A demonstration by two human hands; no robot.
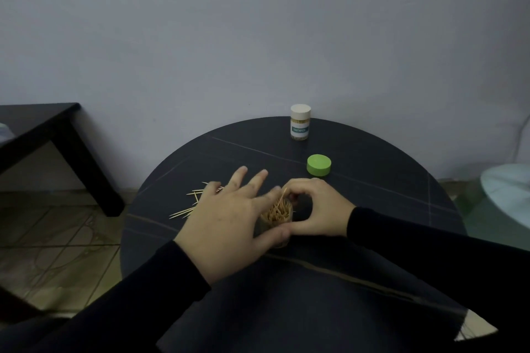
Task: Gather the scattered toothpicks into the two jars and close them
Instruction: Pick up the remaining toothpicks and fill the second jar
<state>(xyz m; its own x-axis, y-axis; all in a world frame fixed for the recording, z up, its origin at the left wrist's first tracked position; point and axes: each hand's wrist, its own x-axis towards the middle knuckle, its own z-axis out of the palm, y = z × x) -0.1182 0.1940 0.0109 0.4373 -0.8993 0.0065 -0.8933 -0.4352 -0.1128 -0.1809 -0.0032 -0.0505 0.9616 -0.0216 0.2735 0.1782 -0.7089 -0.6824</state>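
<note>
An open clear jar (277,216) stands mid-table, packed with upright toothpicks. My right hand (318,208) curls round it from the right, thumb and forefinger ringing its rim. My left hand (229,218) is spread over the jar's left side with straight, blurred fingers; its thumb lies against the jar's near wall. Loose toothpicks (187,205) lie scattered on the table beyond and left of my left hand, partly hidden by it. A green lid (319,165) rests flat behind the jar. A second jar (300,122), closed with a white lid and labelled, stands at the table's far edge.
The round dark table (387,209) stands against a pale wall. A black low table (57,135) is to the left over a tiled floor. A pale rounded object (507,192) sits at the right edge.
</note>
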